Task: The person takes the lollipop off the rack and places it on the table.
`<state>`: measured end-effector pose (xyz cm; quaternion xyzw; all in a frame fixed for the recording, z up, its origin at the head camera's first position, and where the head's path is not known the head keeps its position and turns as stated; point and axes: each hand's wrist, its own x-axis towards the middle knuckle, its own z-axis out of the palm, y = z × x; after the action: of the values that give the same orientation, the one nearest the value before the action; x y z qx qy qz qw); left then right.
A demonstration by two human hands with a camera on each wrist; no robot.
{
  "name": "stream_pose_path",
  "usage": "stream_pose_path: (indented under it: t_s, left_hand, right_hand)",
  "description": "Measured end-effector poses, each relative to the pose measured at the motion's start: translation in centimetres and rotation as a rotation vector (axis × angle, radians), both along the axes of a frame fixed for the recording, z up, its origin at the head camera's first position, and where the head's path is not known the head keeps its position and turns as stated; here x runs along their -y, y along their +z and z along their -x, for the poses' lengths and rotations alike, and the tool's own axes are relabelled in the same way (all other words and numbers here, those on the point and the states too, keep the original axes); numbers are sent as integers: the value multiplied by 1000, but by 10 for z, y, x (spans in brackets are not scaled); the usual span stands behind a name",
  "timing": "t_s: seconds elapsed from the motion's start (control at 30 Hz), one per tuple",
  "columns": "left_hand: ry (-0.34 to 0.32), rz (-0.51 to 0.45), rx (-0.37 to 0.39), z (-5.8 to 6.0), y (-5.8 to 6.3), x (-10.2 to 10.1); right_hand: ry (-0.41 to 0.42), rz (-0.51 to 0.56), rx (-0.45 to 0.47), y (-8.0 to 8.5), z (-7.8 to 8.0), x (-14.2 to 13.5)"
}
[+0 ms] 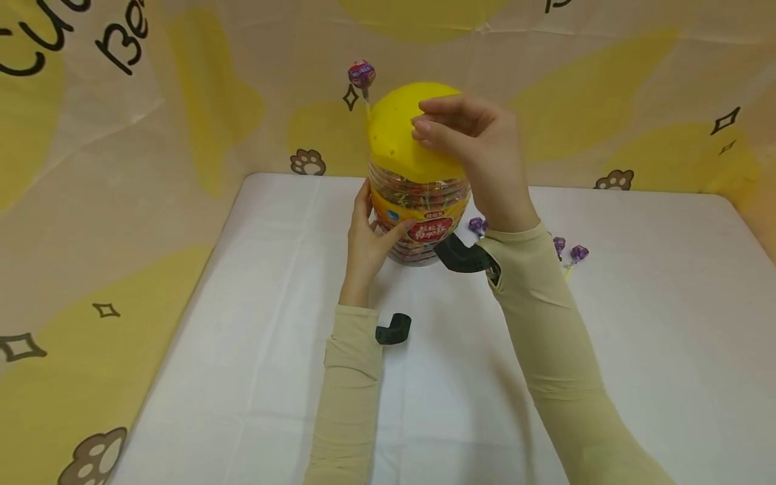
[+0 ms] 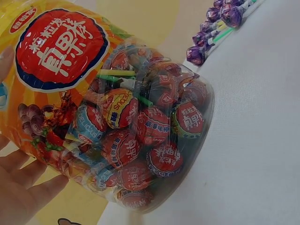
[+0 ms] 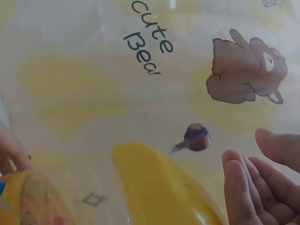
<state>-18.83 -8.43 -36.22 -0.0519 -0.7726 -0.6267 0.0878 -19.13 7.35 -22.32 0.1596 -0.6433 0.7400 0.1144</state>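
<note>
A clear plastic jar (image 1: pixel 418 195) packed with wrapped lollipops stands at the far middle of the table, under a domed yellow lid (image 1: pixel 394 131) with small holes. My left hand (image 1: pixel 366 249) grips the jar's left side, thumb across the printed label (image 2: pixel 61 49). One purple lollipop (image 1: pixel 362 74) sticks up by its stick at the lid's left side; the right wrist view shows its purple head (image 3: pixel 197 137) beyond the yellow dome. Over the lid's right side, my right hand (image 1: pixel 494 151) has bent fingers, with nothing between them and the thumb.
Several loose purple lollipops (image 2: pixel 232 16) lie on the white table (image 1: pixel 291 350) to the right of the jar, partly behind my right forearm. A patterned cloth (image 1: pixel 424 40) rises behind the table and along its left. Dark curved wrist mounts (image 1: pixel 394 330) jut from both sleeves.
</note>
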Motion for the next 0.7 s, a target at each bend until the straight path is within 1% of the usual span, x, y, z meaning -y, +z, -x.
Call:
stream_pose_path:
  t_s: [0.13,0.23,0.4,0.53,0.7]
  left_hand:
    - [-2,9,-1,1,-2,0]
    - [-1,12,-8,1,-3,-1]
    - [14,34,-12,2,-4,-1]
    - [22,37,-7,2,-3,-2]
    - [24,31,-6,1,-1,-1]
  right_hand:
    - [-1,3,2,7,8,10]
    - [-16,-44,-5,12,15,17]
    - [-44,-163,-27,20,23,27]
    - [-69,-208,-26,26,31,34]
    - [-62,-244,-26,30,39,39]
